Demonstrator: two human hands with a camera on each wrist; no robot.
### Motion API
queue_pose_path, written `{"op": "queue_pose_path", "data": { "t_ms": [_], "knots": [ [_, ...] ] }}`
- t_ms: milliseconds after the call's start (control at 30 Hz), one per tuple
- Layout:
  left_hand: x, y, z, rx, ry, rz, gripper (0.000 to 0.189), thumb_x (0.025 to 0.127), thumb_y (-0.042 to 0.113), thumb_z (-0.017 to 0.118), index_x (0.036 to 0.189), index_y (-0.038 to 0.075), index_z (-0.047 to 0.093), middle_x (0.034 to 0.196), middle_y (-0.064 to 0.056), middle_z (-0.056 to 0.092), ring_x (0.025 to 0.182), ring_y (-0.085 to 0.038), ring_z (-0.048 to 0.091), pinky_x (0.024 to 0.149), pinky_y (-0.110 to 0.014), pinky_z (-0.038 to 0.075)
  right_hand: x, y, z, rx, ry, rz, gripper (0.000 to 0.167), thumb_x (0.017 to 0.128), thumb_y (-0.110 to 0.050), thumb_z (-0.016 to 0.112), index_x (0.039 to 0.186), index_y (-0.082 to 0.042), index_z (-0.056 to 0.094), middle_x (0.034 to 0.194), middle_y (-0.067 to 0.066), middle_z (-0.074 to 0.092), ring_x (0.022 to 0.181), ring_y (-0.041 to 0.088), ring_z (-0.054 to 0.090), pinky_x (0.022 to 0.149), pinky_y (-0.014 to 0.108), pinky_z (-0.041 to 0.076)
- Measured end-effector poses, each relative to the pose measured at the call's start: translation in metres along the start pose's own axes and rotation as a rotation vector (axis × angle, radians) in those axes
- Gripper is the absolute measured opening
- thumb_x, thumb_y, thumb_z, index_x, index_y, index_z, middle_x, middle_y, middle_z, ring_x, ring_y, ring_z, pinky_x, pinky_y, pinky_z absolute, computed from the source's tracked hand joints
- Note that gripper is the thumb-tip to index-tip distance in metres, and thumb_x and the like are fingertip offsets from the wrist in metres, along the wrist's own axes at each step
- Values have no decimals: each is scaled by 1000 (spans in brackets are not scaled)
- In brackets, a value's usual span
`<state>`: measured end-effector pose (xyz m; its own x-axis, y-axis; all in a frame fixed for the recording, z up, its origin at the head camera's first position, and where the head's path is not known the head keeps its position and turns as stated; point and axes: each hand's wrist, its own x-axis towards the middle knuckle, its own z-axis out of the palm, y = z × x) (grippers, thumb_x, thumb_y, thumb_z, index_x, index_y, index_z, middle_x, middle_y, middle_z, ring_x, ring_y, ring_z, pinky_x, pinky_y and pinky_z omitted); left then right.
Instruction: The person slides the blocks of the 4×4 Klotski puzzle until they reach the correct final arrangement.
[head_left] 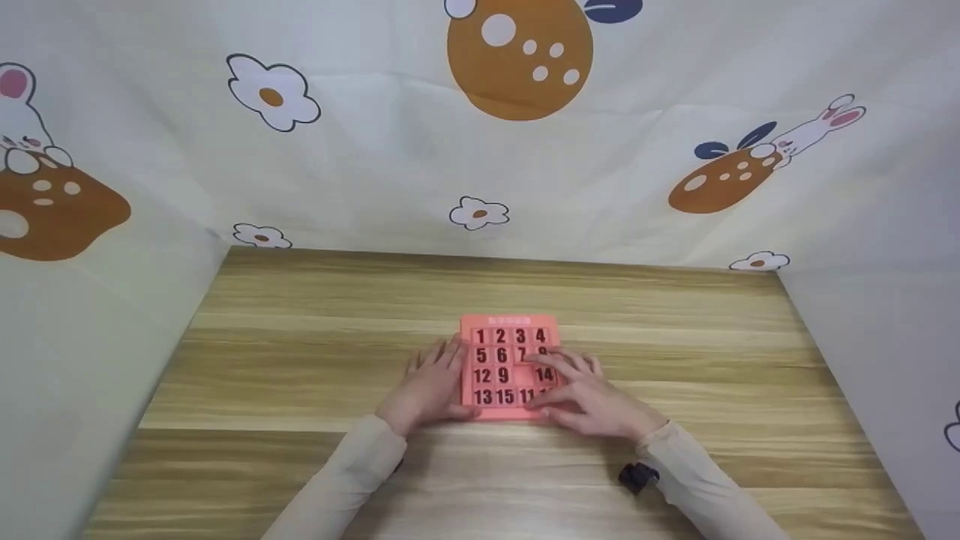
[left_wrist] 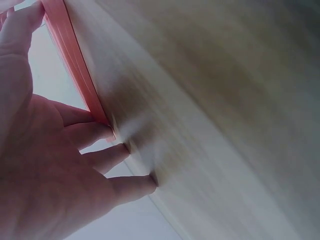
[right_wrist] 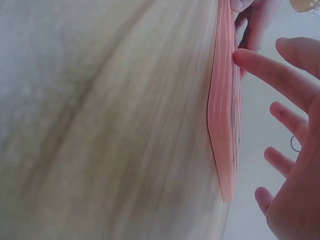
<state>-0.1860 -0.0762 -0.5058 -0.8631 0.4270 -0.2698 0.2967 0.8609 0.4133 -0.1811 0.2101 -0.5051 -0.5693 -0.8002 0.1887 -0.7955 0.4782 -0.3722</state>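
A pink number slide puzzle (head_left: 510, 413) lies flat on the table, its black-numbered tiles in a square grid. The top rows read 1 to 4 and 5 to 8; below come 12, 9, a gap and 14, then 13, 15, 11 and a partly covered tile. My left hand (head_left: 424, 390) rests along the puzzle's left side, its thumb at the lower left corner. Over the right side reaches my right hand (head_left: 600, 405), one fingertip by the 7 tile and another by the 11 tile. In the right wrist view, one digit (right_wrist: 265, 67) touches the puzzle's face while other fingers are raised.
The wood-grain table (head_left: 315, 322) extends around the puzzle. A pale cloth (head_left: 375, 157) printed with flowers and rabbits rises behind it and at both sides. A small black device (head_left: 637, 476) sits at the right wrist.
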Motion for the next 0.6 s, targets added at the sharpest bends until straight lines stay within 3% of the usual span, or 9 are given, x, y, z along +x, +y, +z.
{"op": "queue_pose_path", "data": {
  "t_ms": [600],
  "knots": [
    [0, 0, 0, -15, -7, 0, 108, 79, 53, 73, 154, 3, 14, 160, -15, 10, 144, -37, 7, 112, -62, 5, 1, -1, 0, 43, -13, 10, 20, 92, -28, 63, 108, -23, 74, 153, 10, 33, 136, 42, 26, 103, 70, 17]
  ]
}}
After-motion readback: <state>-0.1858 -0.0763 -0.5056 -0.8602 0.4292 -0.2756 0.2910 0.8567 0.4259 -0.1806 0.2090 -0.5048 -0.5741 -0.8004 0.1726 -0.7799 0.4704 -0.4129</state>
